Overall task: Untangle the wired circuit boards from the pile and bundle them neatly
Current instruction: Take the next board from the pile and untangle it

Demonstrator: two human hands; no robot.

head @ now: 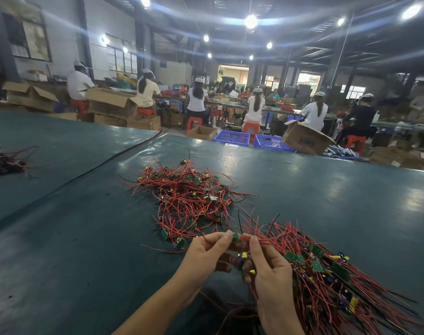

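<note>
- pile (189, 197) of red-wired boards lies loose on the green surface (85, 226); wires cross every way, with small green boards and yellow parts scattered through
- bundle (327, 274) lies just beside the pile, on its near-right side; wires run roughly parallel, fanning away from the pile; boards grouped part-way along
- left hand (206, 252), just nearer than the pile: grip closed to a fingertip pinch on one small green board (235, 237); remaining fingers loosely curled
- right hand (269, 269), between pile and bundle: grip curled round the bundle's gathered wires; thumb and forefinger meet them right beside the pinched board
- judged step: joining this board to the bundle
- to do it well: set the board level with the other boards, not with the wire tips; lay its wires straight along the rest before the right grip tightens
- cannot tell whether a strand trails back into the pile; if so, lift and tease it free, do not tug; solder joints probably weak
- right grip firm enough that the fan does not splay
- smaller heap (5, 160) far left of the pile; leave it
</note>
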